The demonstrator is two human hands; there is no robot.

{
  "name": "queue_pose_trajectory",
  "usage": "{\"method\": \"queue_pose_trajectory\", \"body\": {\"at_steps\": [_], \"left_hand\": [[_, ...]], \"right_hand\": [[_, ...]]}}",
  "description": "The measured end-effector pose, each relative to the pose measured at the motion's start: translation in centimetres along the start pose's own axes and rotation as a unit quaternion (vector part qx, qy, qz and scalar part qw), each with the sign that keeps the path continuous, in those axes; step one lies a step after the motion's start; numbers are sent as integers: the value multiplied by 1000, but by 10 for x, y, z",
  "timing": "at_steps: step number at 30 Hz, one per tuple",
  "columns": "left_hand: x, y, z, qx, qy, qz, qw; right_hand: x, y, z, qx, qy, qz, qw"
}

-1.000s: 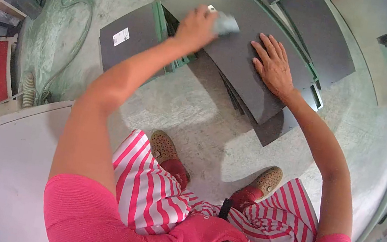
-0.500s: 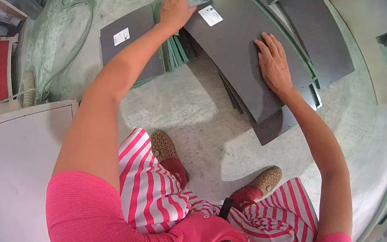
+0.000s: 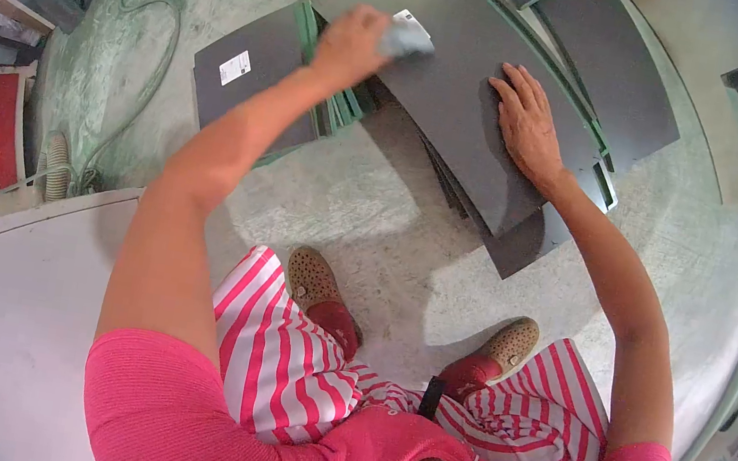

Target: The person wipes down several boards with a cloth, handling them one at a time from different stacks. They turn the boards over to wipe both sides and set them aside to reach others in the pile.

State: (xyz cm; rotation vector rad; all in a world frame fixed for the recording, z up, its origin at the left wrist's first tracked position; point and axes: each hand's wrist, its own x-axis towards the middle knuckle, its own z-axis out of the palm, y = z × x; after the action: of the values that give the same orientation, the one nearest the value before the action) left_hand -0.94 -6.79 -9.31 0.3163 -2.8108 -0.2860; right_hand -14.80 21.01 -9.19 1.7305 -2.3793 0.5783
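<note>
My left hand (image 3: 355, 45), slightly blurred, is closed on a pale blue-grey rag (image 3: 407, 42). The rag rests on a large dark grey panel (image 3: 454, 76) and partly covers a white label (image 3: 413, 20) there. Toward the panel's right side, my right hand (image 3: 528, 125) lies on the surface with its fingers stretched out, holding nothing. More dark panels (image 3: 519, 246) are stacked unevenly beneath. Left of my left hand is a second stack, its top dark panel (image 3: 267, 53) bearing another white label (image 3: 235, 67); green-edged pieces (image 3: 341, 110) stick out beside it.
Another dark panel (image 3: 604, 65) lies at the upper right. A hose (image 3: 164, 57) curls across the dusty floor (image 3: 344, 208) at left. A white cabinet (image 3: 36, 286) with red buttons stands at lower left, near my left arm. My shoes (image 3: 316, 280) are on the floor below the panels.
My left hand has moved the rag right and slightly down across the panel, onto the label. My right hand stays almost where it was.
</note>
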Motion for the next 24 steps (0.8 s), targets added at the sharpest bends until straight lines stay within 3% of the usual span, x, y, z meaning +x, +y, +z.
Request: {"method": "queue_pose_trajectory", "body": {"at_steps": [2,6,10,12,13,15,16,18,20,22,23,24], "left_hand": [[16,-37,13,62,105,-61,991],[22,-30,8,111,74,-148,980],[-19,38,1,30,-22,7,999],[-46,65,0,-52,-26,160,985],[-50,73,-4,-52,-25,159,986],[-51,82,-11,-77,-11,274,959],[-45,73,-4,-78,-12,275,958],[-16,41,13,-62,8,225,972],[19,18,3,6,-2,57,998],[51,-22,15,56,88,-40,994],[62,-27,18,57,89,-41,994],[71,-28,15,75,86,-106,988]], "right_hand": [[1,0,1,3,-5,2,1000],[-1,2,3,7,8,-3,1000],[1,-1,-2,10,5,4,1000],[1,-2,-2,11,2,3,1000],[1,-1,-2,14,3,0,1000],[1,1,-3,16,3,-2,1000],[1,1,-2,12,5,-3,1000],[0,1,-1,8,7,-2,1000],[0,1,-2,4,0,-1,1000],[1,1,-2,7,0,4,1000],[2,0,-1,10,-1,6,1000],[2,0,-1,10,-1,5,1000]]}}
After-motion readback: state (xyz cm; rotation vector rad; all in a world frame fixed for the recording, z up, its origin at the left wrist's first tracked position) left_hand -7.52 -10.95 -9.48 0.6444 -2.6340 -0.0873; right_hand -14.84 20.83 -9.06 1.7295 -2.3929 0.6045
